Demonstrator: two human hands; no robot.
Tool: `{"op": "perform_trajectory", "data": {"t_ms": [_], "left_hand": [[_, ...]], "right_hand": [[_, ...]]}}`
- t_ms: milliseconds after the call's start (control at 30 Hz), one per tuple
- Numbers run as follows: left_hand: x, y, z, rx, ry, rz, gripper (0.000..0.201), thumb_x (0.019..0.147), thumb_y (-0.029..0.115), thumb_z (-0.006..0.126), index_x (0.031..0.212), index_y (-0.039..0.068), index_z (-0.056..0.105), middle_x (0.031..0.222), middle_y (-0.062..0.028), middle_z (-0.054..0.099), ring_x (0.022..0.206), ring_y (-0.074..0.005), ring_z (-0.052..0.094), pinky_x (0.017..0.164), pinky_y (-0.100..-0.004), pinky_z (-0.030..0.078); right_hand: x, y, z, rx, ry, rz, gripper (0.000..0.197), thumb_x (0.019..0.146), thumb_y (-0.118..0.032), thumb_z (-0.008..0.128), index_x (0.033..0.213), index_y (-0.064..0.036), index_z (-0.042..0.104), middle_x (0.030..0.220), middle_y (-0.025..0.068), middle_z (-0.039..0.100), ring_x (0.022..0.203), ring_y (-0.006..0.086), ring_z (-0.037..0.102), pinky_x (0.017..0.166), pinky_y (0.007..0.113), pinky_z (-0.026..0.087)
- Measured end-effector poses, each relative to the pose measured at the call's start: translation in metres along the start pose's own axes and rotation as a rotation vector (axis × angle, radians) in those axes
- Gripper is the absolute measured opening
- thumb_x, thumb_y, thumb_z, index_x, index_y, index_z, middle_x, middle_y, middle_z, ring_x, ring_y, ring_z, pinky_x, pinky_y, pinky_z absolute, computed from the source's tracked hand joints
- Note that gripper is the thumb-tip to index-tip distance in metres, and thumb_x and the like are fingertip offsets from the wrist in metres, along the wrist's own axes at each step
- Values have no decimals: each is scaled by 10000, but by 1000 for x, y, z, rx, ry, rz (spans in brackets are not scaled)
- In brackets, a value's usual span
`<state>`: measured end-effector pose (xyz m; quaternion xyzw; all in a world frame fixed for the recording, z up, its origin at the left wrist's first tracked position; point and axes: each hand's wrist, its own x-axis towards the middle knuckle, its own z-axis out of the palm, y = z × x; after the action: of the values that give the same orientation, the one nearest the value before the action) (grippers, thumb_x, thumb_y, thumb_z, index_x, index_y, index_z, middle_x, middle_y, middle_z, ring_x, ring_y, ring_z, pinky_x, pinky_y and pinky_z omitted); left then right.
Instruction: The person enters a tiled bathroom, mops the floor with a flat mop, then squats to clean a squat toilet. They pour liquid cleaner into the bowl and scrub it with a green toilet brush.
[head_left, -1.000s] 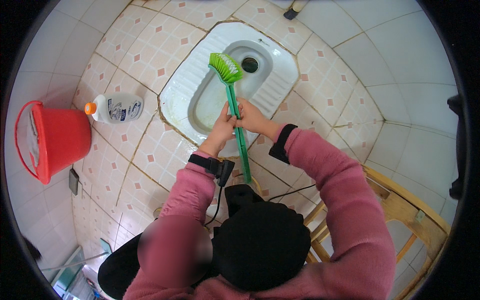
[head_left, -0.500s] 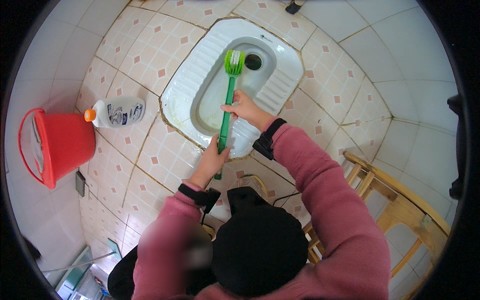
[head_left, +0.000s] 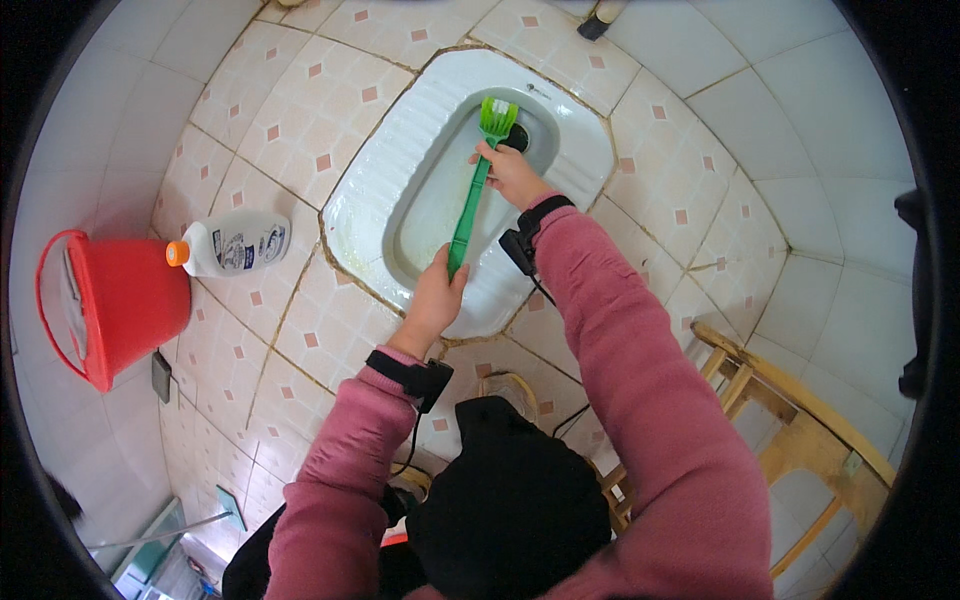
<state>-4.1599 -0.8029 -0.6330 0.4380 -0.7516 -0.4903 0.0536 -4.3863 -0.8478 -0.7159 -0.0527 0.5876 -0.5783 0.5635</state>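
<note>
A long green toilet brush point(head_left: 467, 222) with bright green and white bristles slants over the white squat toilet point(head_left: 370, 190) set in the floor. Near its head, my right hand point(head_left: 514, 176) grips the upper handle. My left hand point(head_left: 436, 298) is wrapped round the handle's lower end. The bristles are at the far end of the basin, beside the dark drain hole point(head_left: 517, 138); whether they touch the surface I cannot tell. Black straps with small dark boxes sit on both wrists.
On the tiled floor to the left lies a white bottle point(head_left: 240, 244) with an orange cap. Next to it is a red bucket point(head_left: 140, 305). A wooden chair point(head_left: 800, 420) stands at the lower right, and a mop point(head_left: 231, 508) at the lower left.
Both hands have moved forward with the brush, its head shifting right toward the drain hole. My right hand now holds closer to the bristles.
</note>
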Motion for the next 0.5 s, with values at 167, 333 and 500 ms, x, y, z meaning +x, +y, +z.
{"op": "perform_trajectory", "data": {"t_ms": [167,333,500], "left_hand": [[14,-4,6,-10,-39,-10,468,890,205,565,1249,-66,436,934,-279,609,868,-354,619,760,-379,472],[13,-12,11,-34,29,64,435,895,185,564,1246,-43,447,824,-185,605,692,-241,591,637,-346,477],[3,-22,15,-235,29,-58,424,915,178,549,1272,-13,423,713,-43,527,564,-109,494,477,-272,413]], "right_hand": [[7,5,-9,86,204,13,201,917,-286,551,968,-92,552,850,17,602,778,143,550,694,315,449],[19,9,-12,-147,170,-114,256,905,-284,568,925,-29,583,812,42,605,715,159,563,636,308,456],[39,15,14,-483,203,-291,358,824,-309,617,867,45,638,765,195,641,733,297,644,685,387,481]]}}
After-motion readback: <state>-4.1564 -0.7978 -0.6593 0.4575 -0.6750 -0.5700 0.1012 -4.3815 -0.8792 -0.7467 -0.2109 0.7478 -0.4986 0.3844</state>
